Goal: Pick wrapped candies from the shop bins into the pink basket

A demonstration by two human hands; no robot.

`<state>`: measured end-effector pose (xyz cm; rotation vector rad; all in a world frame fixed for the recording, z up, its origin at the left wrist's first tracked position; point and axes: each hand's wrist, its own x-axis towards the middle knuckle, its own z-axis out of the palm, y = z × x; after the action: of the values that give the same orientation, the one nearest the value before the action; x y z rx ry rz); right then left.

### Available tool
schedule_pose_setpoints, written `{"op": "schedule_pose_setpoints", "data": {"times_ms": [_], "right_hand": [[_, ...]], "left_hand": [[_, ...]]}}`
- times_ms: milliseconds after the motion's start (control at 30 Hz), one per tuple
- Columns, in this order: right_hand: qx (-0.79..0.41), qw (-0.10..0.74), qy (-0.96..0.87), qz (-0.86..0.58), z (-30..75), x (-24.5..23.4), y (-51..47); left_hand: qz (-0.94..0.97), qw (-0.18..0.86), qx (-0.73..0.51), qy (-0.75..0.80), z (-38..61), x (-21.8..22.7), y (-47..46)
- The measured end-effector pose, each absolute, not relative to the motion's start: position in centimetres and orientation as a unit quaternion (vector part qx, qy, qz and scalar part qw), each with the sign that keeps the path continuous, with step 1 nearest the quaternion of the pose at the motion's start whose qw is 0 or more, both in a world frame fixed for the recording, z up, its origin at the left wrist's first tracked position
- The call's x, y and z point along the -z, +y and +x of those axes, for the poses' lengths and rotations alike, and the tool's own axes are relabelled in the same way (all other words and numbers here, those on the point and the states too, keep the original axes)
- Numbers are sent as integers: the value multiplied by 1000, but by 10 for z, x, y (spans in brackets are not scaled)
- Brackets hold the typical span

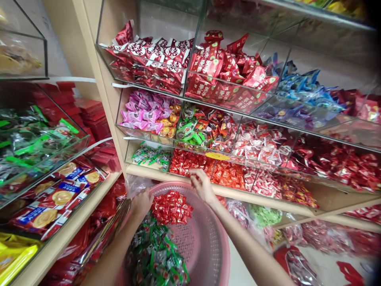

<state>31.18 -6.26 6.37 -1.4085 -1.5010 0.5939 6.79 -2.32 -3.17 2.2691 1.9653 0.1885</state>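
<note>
A pink perforated basket (205,242) sits low in front of me, holding a heap of red wrapped candies (171,206) and green-and-red wrapped candies (157,256). My left hand (142,202) grips the basket's far left rim, fingers curled over it. My right hand (201,183) is raised at the basket's far rim, just under the lowest glass bin of small red candies (186,161); its fingers are bent, and whether they hold a candy is hidden.
Glass bins on wooden shelves (238,194) hold red packets (154,53), pink candies (143,113), blue candies (300,89) and white-red ones (256,145). On the left stand more bins with green wrappers (26,147) and packets (59,196). Bagged sweets lie below.
</note>
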Motion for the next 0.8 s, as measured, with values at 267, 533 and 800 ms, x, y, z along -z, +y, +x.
{"op": "schedule_pose_setpoints", "data": {"times_ms": [267, 533, 800], "right_hand": [[-608, 479, -249, -583, 258, 26, -130], [-628, 410, -152, -644, 250, 64, -147], [-648, 373, -77, -659, 252, 76, -150]], "left_hand": [[756, 66, -59, 648, 69, 31, -24], [754, 70, -59, 651, 68, 26, -26], [753, 76, -62, 651, 68, 24, -28]]}}
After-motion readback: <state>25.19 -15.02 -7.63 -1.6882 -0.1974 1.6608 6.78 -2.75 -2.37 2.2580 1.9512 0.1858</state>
